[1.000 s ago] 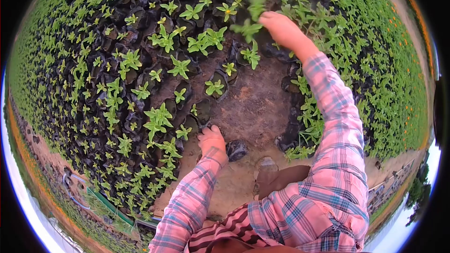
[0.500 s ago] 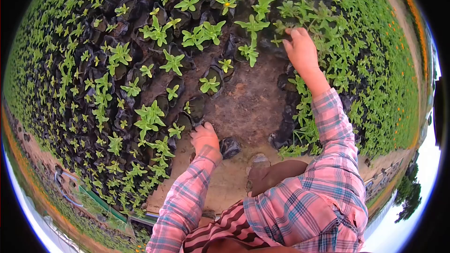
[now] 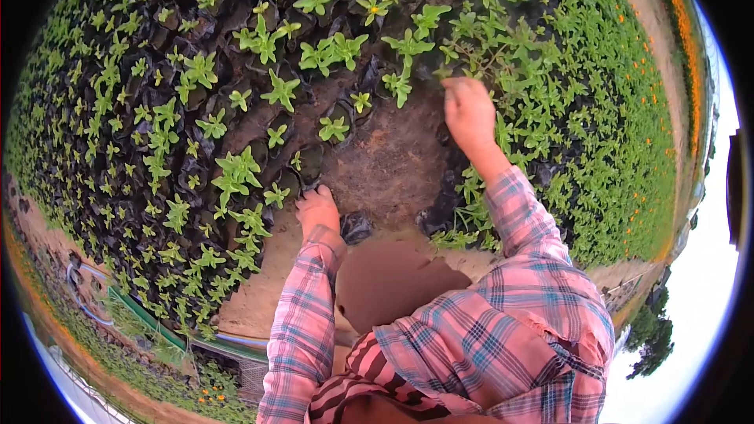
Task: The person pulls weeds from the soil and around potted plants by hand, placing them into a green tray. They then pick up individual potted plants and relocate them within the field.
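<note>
My right hand (image 3: pixel 469 116) reaches to the right edge of the bare patch. Its fingertips pinch a small green sprig (image 3: pixel 442 77), blurred, beside a sprawling plant with reddish stems (image 3: pixel 500 56). Lower down, my left hand (image 3: pixel 318 212) is closed beside the rim of a black plastic plant bag (image 3: pixel 292 179), its fingers curled downward. What those fingers hold, if anything, is hidden. Close by stand a small seedling (image 3: pixel 276 195) and a larger leafy plant (image 3: pixel 236 173). Another black bag (image 3: pixel 356 226) lies just right of my left hand.
Dense rows of bagged seedlings (image 3: pixel 149 141) spread to the left, and thicker green plants (image 3: pixel 605 126) to the right. Bare soil (image 3: pixel 381 165) lies between my hands. Near my legs runs a dirt path (image 3: pixel 251 298). Orange flowers (image 3: pixel 682 31) line the far right edge.
My right hand has moved left and nearer to me, away from the leafy clump, with its fingers closed. My left hand stays by the same bag. The whole view has shifted slightly.
</note>
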A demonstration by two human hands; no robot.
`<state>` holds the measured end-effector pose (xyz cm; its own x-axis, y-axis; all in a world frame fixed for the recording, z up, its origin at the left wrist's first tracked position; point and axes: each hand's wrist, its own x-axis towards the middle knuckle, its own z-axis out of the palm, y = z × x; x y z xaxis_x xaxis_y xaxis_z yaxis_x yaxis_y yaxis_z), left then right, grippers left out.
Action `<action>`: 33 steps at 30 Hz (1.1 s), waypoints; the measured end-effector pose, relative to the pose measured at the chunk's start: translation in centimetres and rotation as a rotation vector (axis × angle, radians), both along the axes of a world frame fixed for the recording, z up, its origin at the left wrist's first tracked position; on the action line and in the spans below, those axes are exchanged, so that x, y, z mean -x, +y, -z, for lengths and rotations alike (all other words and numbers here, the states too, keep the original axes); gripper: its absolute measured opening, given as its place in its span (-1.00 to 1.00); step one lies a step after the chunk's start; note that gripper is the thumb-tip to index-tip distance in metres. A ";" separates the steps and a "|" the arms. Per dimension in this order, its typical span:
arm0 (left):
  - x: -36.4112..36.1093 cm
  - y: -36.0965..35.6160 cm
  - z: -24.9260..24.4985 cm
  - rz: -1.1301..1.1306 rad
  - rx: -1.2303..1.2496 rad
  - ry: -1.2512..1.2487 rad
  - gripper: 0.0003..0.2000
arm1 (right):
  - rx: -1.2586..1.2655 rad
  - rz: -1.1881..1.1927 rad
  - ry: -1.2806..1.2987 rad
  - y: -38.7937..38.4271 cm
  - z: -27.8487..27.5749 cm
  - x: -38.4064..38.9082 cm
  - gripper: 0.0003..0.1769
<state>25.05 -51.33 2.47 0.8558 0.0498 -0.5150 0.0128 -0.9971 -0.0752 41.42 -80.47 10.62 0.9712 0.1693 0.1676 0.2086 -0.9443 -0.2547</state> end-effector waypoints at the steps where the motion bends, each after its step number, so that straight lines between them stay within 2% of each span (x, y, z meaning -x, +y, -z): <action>1: -0.4 -0.2 -0.2 0.009 -0.007 -0.018 -0.94 | -0.088 0.092 -0.073 -1.4 -0.5 -0.7 -0.81; 2: -0.4 -0.4 -0.4 0.009 -0.044 -0.002 -0.93 | -0.178 0.196 -0.142 -2.8 -0.8 -0.9 -0.79; 4: -0.8 -0.4 -0.2 0.032 -0.086 0.009 -0.93 | -0.143 0.241 -0.106 -5.4 -1.7 -2.8 -0.76; 7: 0.4 -0.4 0.0 0.017 -0.072 -0.026 -0.91 | 0.063 0.092 0.138 -9.1 1.1 -4.0 -0.72; 8: 0.1 -0.4 0.2 0.005 -0.055 -0.023 -0.90 | 0.063 0.100 0.114 -9.9 1.9 -3.7 -0.72; 11: -0.6 -0.4 0.2 -0.023 -0.019 -0.021 -0.86 | 0.345 0.073 0.332 -9.6 1.2 -4.0 -0.72; 13: -1.0 -0.2 -0.5 -0.050 0.021 0.097 -0.71 | 0.402 0.059 0.307 -9.1 1.3 -3.4 -0.82; 14: -1.2 0.1 -0.9 -0.048 0.027 0.072 -0.71 | 0.449 0.032 0.302 -8.7 1.2 -3.2 -0.86; 16: -0.7 1.3 -1.0 0.050 0.156 0.074 -0.55 | 0.458 0.037 0.236 -7.7 0.4 -2.1 -0.88; 17: -0.3 2.1 -0.9 0.031 0.161 0.068 -0.55 | 0.418 0.099 0.205 -7.1 0.2 -1.5 -0.88; 19: 0.7 4.4 -0.7 0.120 0.426 -0.012 -0.45 | 0.372 0.187 0.165 -6.2 0.0 -0.7 -0.86; 20: 1.2 5.9 -0.7 0.100 0.430 -0.009 -0.45 | 0.359 0.217 0.129 -5.9 -0.3 -0.5 -0.85; 22: 1.5 8.4 -1.6 -0.051 0.786 0.291 -0.53 | 0.338 0.241 0.078 -4.8 -3.1 0.1 -0.82; 24: 2.3 10.1 -4.5 -0.053 0.817 0.282 -0.58 | 0.280 0.260 0.045 -2.9 -6.3 0.6 -0.80; 26: 3.0 12.1 -6.4 -0.143 1.043 0.267 -0.59 | 0.161 0.194 0.057 -0.7 -9.8 1.4 -0.80; 28: 3.4 13.6 -7.8 -0.183 1.128 0.253 -0.57 | 0.068 0.047 0.058 2.5 -12.6 2.7 -0.79; 30: 2.9 14.3 -10.8 -0.674 1.640 0.455 -0.46 | 0.019 -0.147 0.117 6.8 -15.1 3.6 -0.78; 32: 3.2 15.3 -11.7 -0.767 1.942 0.482 -0.36 | -0.093 -0.385 0.097 12.1 -16.4 5.3 -0.78; 33: 3.5 15.7 -12.3 -0.817 1.990 0.454 -0.35 | -0.028 -0.501 0.124 14.6 -16.9 6.0 -0.83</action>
<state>21.56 -35.65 14.78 0.7693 -0.4626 -0.4406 0.6324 0.4536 0.6279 35.44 -65.82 27.54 0.7851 0.6157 0.0670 0.5998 -0.7290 -0.3299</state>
